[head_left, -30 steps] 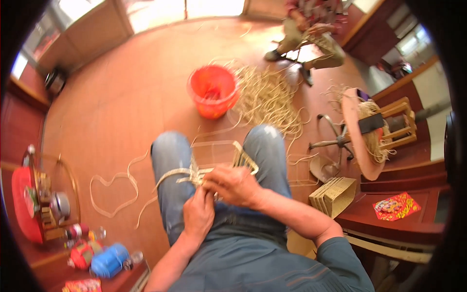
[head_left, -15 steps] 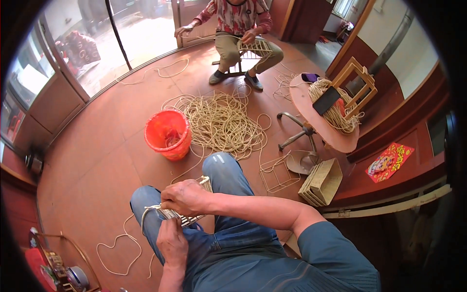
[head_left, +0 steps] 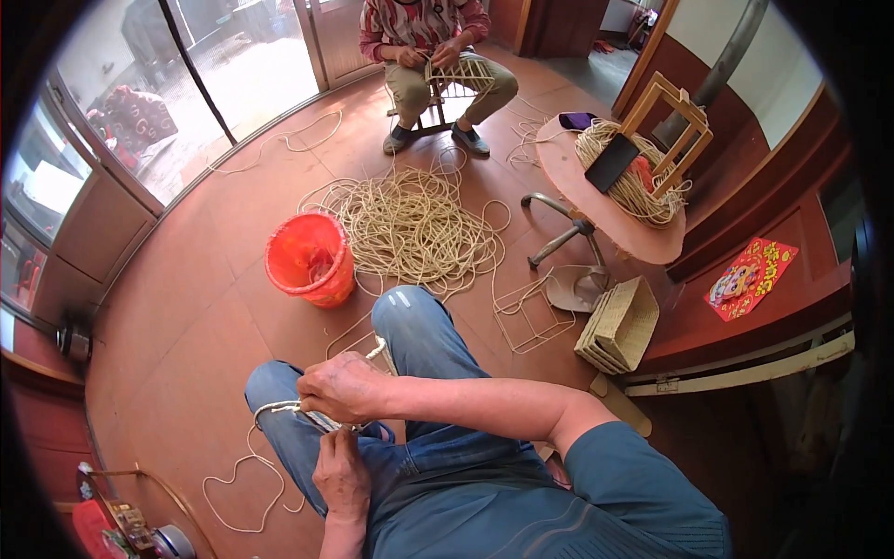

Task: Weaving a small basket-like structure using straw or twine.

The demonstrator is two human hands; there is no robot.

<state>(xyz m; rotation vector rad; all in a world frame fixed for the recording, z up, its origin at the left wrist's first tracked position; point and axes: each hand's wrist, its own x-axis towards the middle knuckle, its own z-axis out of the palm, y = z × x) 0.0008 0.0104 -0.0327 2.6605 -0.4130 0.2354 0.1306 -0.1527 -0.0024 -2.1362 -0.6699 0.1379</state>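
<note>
Head cam: corded frame (head_left: 322, 421) under R hand (head_left: 346, 386), clamped on it; L hand (head_left: 342, 477) at nr edge, grip unclear

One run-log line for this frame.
right hand: curled over cream cord-wrapped frame | left hand: fingertips at its near edge | grips: partly hidden | floor ahead: round red plastic bucket, heaped beige cord

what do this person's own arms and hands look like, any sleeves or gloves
The right hand and left hand are bare, with no gloves and no watch visible. The right arm wears a short, dark blue-green sleeve ending just above the elbow, with fine ribbed lines in its fabric. No left sleeve shows.
</note>
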